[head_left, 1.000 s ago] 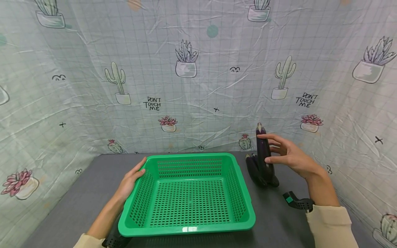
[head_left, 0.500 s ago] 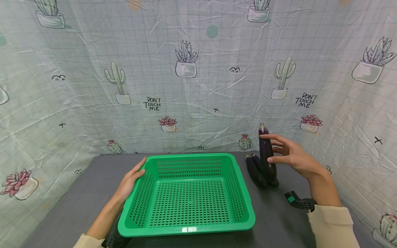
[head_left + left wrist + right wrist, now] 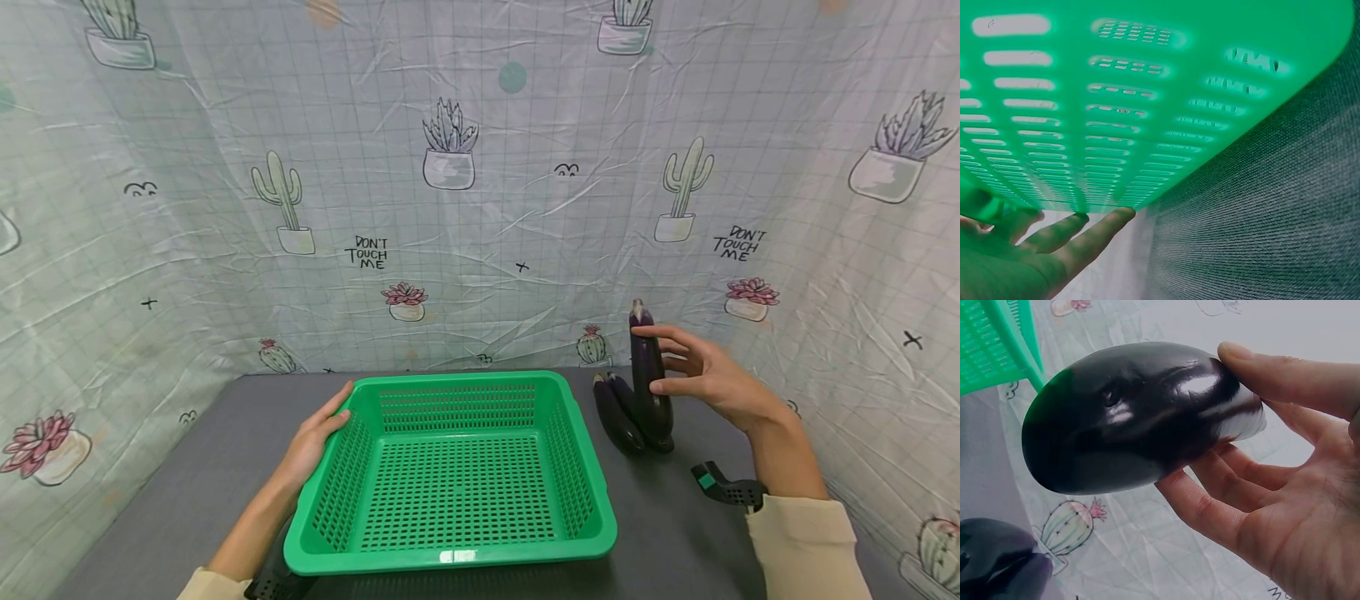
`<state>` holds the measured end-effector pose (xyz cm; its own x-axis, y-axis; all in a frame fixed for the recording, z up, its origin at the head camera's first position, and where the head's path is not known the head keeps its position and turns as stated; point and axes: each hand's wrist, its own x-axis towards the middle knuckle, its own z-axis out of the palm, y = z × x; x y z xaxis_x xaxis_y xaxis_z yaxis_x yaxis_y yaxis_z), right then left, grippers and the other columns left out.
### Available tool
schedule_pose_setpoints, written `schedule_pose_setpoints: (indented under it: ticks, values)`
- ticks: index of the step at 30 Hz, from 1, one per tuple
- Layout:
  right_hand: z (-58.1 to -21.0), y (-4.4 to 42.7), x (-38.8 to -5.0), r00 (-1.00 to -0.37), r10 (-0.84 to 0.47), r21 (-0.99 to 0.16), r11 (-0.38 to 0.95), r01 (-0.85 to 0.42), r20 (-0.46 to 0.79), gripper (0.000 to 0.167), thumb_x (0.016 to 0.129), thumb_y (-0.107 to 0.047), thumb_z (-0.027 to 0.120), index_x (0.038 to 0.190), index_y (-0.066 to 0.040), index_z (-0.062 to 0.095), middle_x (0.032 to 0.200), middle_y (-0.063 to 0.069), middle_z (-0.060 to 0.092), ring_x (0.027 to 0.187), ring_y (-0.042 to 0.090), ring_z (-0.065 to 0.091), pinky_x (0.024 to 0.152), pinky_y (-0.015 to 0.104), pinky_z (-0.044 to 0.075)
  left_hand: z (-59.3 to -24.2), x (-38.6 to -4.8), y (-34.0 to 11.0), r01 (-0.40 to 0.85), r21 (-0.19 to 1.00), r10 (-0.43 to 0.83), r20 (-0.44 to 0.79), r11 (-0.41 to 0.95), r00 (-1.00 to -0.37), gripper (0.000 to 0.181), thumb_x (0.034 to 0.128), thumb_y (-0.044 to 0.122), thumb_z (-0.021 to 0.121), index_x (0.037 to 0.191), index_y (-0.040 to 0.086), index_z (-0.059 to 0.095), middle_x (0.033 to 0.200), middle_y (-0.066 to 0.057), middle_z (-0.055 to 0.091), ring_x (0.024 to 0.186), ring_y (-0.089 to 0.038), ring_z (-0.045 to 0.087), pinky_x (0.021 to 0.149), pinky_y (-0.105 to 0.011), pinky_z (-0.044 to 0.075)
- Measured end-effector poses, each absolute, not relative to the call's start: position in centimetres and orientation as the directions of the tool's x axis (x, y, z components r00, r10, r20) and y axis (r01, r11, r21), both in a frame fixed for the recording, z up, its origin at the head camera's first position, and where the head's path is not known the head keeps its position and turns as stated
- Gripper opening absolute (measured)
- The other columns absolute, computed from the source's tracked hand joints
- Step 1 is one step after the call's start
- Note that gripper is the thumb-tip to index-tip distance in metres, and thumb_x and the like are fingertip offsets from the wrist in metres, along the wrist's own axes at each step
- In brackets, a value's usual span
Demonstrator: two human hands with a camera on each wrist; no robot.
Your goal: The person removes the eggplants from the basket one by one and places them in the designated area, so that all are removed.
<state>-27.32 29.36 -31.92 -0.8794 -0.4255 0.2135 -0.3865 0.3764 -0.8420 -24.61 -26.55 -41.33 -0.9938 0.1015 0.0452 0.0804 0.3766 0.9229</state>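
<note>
In the head view a green plastic basket (image 3: 457, 492) with slotted walls stands in the middle of the table. My left hand (image 3: 309, 446) grips its left rim, thumb over the edge; the left wrist view shows straight fingers (image 3: 1094, 240) against the basket's outer side. To the right of the basket, my right hand (image 3: 708, 379) pinches a long dark purple eggplant (image 3: 647, 358) between thumb and fingers. That eggplant stands nearly upright, stem up, and its rounded lower end faces the right wrist camera. Two more eggplants (image 3: 615, 417) lie beside it, partly overlapped by it.
A dark grey table (image 3: 202, 450) lies under everything. Behind it and along both sides hangs a pale sheet (image 3: 517, 208) printed with potted cacti. The basket's right wall is close to the lying eggplants.
My right hand and the eggplant in it have shifted slightly to the right, showing more of the lying eggplants. The left hand and basket have stayed in place.
</note>
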Motion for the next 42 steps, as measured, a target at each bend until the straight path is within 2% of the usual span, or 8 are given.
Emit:
schedule_pose_setpoints:
  ticks: [4, 12, 16, 23, 35, 42]
  values:
    - [-32.1, 29.6, -27.4, -0.879, -0.424, -0.843, 0.370, -0.390, 0.220, 0.071, 0.096, -0.009, 0.073, 0.159, -0.019, 0.042, 0.155, 0.000, 0.043, 0.124, 0.004, 0.057, 0.090, 0.028, 0.057, -41.3, -24.6, -26.6, 0.073, 0.921, 0.097, 0.039, 0.383, -0.995, 0.060, 0.1132, 0.034, 0.039, 0.167, 0.016, 0.020, 0.176, -0.010, 0.008, 0.161, -0.044, -0.002, 0.123, -0.074, 0.005]
    - [-32.2, 29.8, -27.5, -0.882, -0.419, -0.841, 0.381, -0.384, 0.213, 0.070, 0.096, -0.010, 0.073, 0.158, -0.019, 0.042, 0.156, 0.006, 0.042, 0.124, 0.004, 0.057, 0.089, 0.030, 0.057, -41.3, -24.5, -26.6, 0.064, 0.922, 0.092, 0.030, 0.383, -0.995, 0.059, 0.1132, 0.035, 0.039, 0.167, 0.019, 0.021, 0.176, -0.008, 0.008, 0.161, -0.044, -0.002, 0.123, -0.074, 0.005]
    - [-32.3, 30.1, -27.6, -0.888, -0.412, -0.836, 0.397, -0.378, 0.205, 0.070, 0.096, -0.011, 0.073, 0.159, -0.020, 0.042, 0.158, 0.005, 0.040, 0.126, 0.003, 0.053, 0.091, 0.029, 0.055, -41.3, -24.5, -26.6, 0.055, 0.922, 0.092, 0.021, 0.383, -0.996, 0.059, 0.1130, 0.036, 0.040, 0.167, 0.022, 0.021, 0.176, -0.007, 0.007, 0.161, -0.043, -0.002, 0.123, -0.075, 0.005]
    - [-32.3, 30.7, -27.6, -0.888, -0.409, -0.846, 0.378, -0.376, 0.212, 0.072, 0.096, -0.008, 0.073, 0.159, -0.018, 0.041, 0.146, -0.001, 0.050, 0.121, 0.004, 0.058, 0.089, 0.028, 0.057, -41.4, -24.7, -26.6, 0.070, 0.921, 0.096, 0.036, 0.384, -0.995, 0.059, 0.1132, 0.035, 0.039, 0.167, 0.020, 0.021, 0.176, -0.009, 0.008, 0.161, -0.044, -0.002, 0.123, -0.075, 0.006]
    - [-32.6, 31.6, -27.8, -0.897, -0.393, -0.842, 0.398, -0.364, 0.202, 0.073, 0.097, -0.010, 0.072, 0.160, -0.020, 0.039, 0.155, 0.003, 0.042, 0.124, -0.002, 0.054, 0.089, 0.027, 0.057, -41.4, -24.7, -26.6, 0.076, 0.922, 0.098, 0.041, 0.379, -0.994, 0.059, 0.1133, 0.035, 0.039, 0.167, 0.019, 0.020, 0.176, -0.009, 0.008, 0.161, -0.044, -0.001, 0.123, -0.074, 0.005]
    - [-32.8, 32.0, -28.0, -0.901, -0.384, -0.849, 0.392, -0.355, 0.200, 0.074, 0.096, -0.009, 0.073, 0.161, -0.020, 0.038, 0.146, 0.002, 0.048, 0.119, -0.002, 0.059, 0.087, 0.029, 0.058, -41.4, -24.6, -26.6, 0.074, 0.923, 0.095, 0.041, 0.378, -0.995, 0.060, 0.1131, 0.035, 0.039, 0.167, 0.019, 0.021, 0.176, -0.009, 0.008, 0.161, -0.044, -0.002, 0.123, -0.075, 0.005]
